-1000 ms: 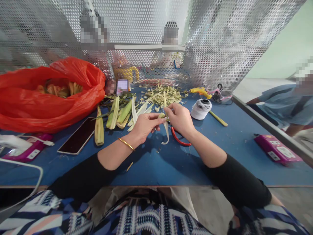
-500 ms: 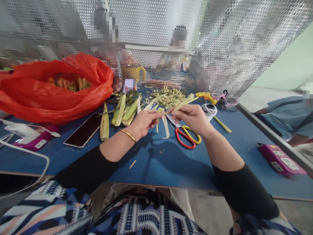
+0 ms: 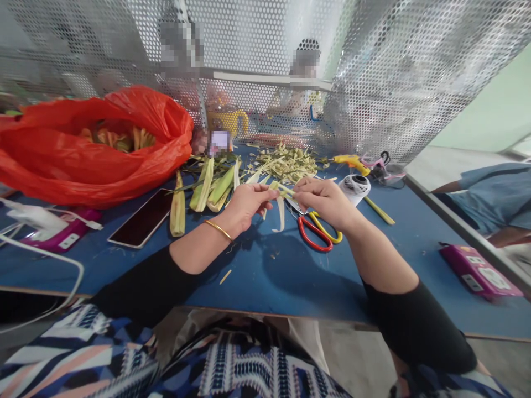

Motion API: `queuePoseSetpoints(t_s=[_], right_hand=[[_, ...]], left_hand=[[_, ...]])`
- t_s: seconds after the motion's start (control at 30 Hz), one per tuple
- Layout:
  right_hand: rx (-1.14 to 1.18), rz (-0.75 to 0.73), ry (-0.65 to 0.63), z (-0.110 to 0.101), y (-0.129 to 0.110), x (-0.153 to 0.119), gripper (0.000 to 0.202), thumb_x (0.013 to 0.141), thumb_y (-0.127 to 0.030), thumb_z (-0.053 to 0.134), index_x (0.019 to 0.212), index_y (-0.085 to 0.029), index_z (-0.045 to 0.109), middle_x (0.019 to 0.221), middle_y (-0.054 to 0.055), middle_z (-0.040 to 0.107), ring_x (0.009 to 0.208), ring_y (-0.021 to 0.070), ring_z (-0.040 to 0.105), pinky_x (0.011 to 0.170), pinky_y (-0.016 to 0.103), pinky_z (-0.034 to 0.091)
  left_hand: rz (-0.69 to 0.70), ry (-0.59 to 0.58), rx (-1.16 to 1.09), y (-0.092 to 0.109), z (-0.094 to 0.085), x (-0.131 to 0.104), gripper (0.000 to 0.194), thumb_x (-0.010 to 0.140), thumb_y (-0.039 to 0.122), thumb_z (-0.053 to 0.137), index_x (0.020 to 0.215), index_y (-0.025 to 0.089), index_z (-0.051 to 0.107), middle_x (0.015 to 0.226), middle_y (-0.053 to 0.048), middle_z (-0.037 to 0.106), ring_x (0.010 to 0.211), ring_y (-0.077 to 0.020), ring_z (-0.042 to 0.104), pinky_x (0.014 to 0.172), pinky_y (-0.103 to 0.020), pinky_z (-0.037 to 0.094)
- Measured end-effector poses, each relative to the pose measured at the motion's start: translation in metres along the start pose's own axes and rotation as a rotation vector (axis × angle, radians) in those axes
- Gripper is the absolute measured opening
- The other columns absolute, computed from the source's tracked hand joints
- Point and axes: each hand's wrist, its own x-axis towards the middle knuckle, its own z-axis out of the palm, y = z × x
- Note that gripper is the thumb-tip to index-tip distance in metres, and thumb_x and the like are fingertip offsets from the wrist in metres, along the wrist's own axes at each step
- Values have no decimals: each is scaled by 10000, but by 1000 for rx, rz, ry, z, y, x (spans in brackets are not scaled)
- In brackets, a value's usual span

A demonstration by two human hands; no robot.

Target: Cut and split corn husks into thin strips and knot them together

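Between my hands is a piece made of pale corn husk strips, with one strip curling down toward the table. My left hand pinches its left side between thumb and fingers. On the other side, my right hand closes its fingertips on a pale green stalk-like part of the same husk piece. Beneath the right hand lie scissors with one red and one yellow handle, their blades partly hidden. Just behind that hand stands a spool of white thread.
Corn husks and a phone lie at left, near a red plastic bag. Husk scraps pile against the perforated partition. A yellow glue gun and purple box are at right; a person's blue clothing shows beyond.
My right hand has shifted its grip; the stalk ends that stuck up above it are now mostly hidden. My left hand stays at about the same place, still pinching the husk.
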Motion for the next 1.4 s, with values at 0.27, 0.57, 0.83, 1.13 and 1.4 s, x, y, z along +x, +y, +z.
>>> queuePoseSetpoints(t_s=[0.27, 0.57, 0.83, 1.13, 1.4], right_hand=[[-69, -25, -12, 4, 6, -1, 332, 776, -176, 505, 446, -190, 466, 604, 7, 525, 691, 141, 518, 681, 279, 401], [-189, -18, 26, 10, 5, -1, 347, 816, -203, 527, 471, -188, 492, 630, 7, 524, 703, 143, 520, 684, 281, 393], [-134, -98, -25, 7, 7, -2, 368, 855, -297, 518, 501, -196, 506, 652, 12, 520, 723, 146, 510, 710, 284, 404], [-268, 58, 126, 14, 6, 1, 282, 832, -276, 569, 577, -184, 491, 637, -16, 496, 612, 105, 446, 594, 259, 329], [285, 352, -41, 17, 15, 3, 247, 773, -324, 657, 608, -166, 561, 467, -66, 453, 430, 57, 342, 429, 212, 261]], left_hand=[[38, 49, 72, 1, 4, -4, 156, 697, 70, 735, 658, 133, 598, 486, 53, 560, 365, -47, 474, 355, -184, 297], [94, 61, 138, -1, 6, -5, 121, 697, 96, 741, 655, 131, 633, 455, 49, 556, 362, -54, 470, 357, -185, 304], [83, 43, 93, 0, 5, -5, 155, 639, 163, 808, 659, 128, 658, 489, 43, 570, 381, -51, 474, 362, -182, 307], [146, -108, 266, -3, 10, -14, 98, 674, 128, 739, 614, 141, 663, 481, 45, 557, 375, -53, 473, 353, -175, 308], [76, -305, 402, -3, 10, -22, 174, 708, 130, 694, 542, 147, 647, 428, 28, 541, 362, -59, 466, 355, -164, 307]])
